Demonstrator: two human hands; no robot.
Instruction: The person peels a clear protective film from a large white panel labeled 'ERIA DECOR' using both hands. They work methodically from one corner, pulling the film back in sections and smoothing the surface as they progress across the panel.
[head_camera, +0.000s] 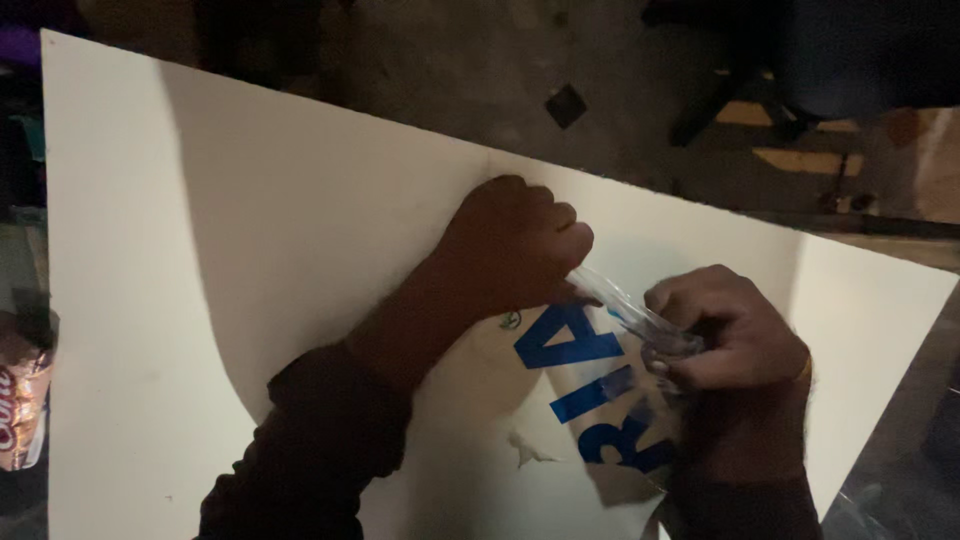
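Note:
A large white board (250, 250) lies in front of me, with blue cut-out letters (575, 345) stuck near its lower middle. My left hand (515, 245) rests as a fist on the board just above the letters, pinching one end of a clear film strip (625, 310). My right hand (725, 335) grips the other end of that strip, bunched between its fingers, to the right of the letters. The film stretches between both hands and lifts off the letters. Dark sleeves cover both forearms. A torn patch of backing (525, 450) shows below the letters.
A dark floor (450, 70) lies beyond the board, with a small black square object (566, 104) on it and chair legs (720, 100) at the upper right. A snack packet (20, 410) sits at the left edge.

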